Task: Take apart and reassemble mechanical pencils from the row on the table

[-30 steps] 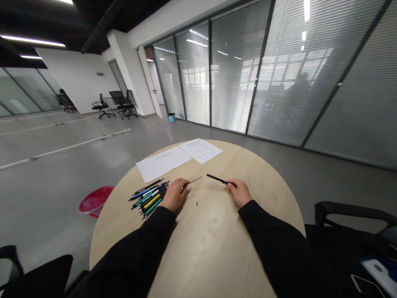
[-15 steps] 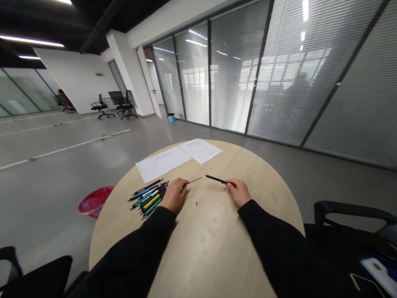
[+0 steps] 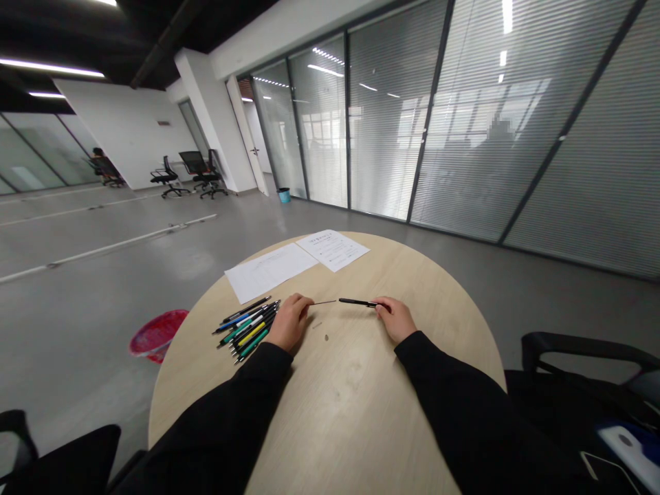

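From far off, I'm seeing the left hand (image 3: 291, 322) pinching a thin, dark, straight stick (image 3: 324, 302) toward three o'clock, looking easy to snap. The right hand (image 3: 397, 320) is pinching a slim black pen (image 3: 355, 302) toward nine o'clock, seeming light and stiff. I'm liking soft holds near outer ends.

The office interior shows a grey floor (image 3: 128, 251), a white wall (image 3: 124, 134) and a dark ceiling (image 3: 118, 34) bearing bright strip lights (image 3: 51, 67). Dark-framed glass partitions (image 3: 386, 130) with horizontal blinds (image 3: 474, 179) line the right background; black chairs (image 3: 194, 163) stand near a white column (image 3: 209, 117). A round, wood-toned table (image 3: 350, 419) occupies the foreground.
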A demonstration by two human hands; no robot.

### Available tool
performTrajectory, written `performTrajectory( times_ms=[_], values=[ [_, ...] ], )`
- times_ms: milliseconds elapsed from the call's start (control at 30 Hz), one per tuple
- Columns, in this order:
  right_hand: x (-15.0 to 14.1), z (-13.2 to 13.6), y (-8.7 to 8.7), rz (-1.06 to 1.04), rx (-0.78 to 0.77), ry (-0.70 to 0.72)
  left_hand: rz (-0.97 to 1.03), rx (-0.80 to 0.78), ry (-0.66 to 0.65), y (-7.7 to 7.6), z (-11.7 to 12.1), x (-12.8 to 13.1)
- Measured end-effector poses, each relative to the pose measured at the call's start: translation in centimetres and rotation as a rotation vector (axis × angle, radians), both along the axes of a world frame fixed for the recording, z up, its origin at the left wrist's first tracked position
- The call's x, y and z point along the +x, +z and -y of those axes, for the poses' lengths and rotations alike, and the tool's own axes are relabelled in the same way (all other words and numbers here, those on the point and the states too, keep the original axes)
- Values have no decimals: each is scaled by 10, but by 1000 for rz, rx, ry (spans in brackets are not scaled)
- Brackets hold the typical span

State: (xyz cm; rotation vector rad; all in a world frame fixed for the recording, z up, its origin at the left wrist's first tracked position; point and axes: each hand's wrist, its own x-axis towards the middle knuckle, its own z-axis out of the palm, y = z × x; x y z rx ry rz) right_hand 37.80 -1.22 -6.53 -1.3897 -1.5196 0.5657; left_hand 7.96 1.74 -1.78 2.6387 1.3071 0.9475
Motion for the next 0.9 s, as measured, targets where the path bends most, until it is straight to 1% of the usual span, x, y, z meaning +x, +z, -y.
performTrajectory(
  times_ms=[167, 300, 433, 600, 900],
  values=[
    [-3, 2, 2, 27, 41, 36, 29, -41, -49, 1, 3, 4],
    [-5, 5, 6, 55, 57, 67, 70, -80, -102, 1, 10, 13],
    [-7, 7, 7, 57, 51, 103, 84, -101, -129, 2, 17, 23],
    [-9, 8, 7, 36, 46, 122, 94, -121, -119, 5, 23, 28],
    [-9, 7, 8, -3, 32, 117, 85, -102, -63, 9, 23, 24]
  ],
)
